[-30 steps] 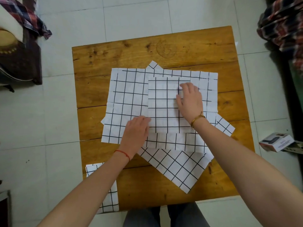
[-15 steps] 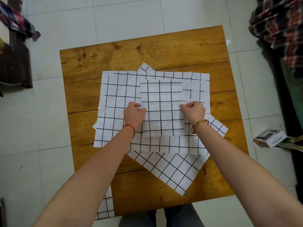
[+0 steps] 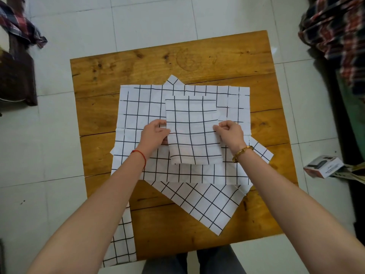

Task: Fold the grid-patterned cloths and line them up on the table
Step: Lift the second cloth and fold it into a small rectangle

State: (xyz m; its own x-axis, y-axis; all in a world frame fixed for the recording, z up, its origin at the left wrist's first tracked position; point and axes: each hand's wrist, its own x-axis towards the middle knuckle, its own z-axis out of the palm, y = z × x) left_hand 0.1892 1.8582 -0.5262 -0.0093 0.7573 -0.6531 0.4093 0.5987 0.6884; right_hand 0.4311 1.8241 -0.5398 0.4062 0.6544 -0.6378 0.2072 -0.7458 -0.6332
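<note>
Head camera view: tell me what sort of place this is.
Probably a room in a home, not a workshop. A plain wooden table stands on a white tiled floor, plaid clothes are heaped at the right edge, and a small cardboard box lies on the floor.

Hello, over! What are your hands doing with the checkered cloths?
Left hand and right hand pinch the folded cloth by its sides. Unfolded cloths lie underneath. Nothing blocking.

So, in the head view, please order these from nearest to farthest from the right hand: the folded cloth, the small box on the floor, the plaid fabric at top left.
1. Folded cloth: pinched by the right hand.
2. Small box: on the floor, right of the table.
3. Plaid fabric: far top left corner.
</note>
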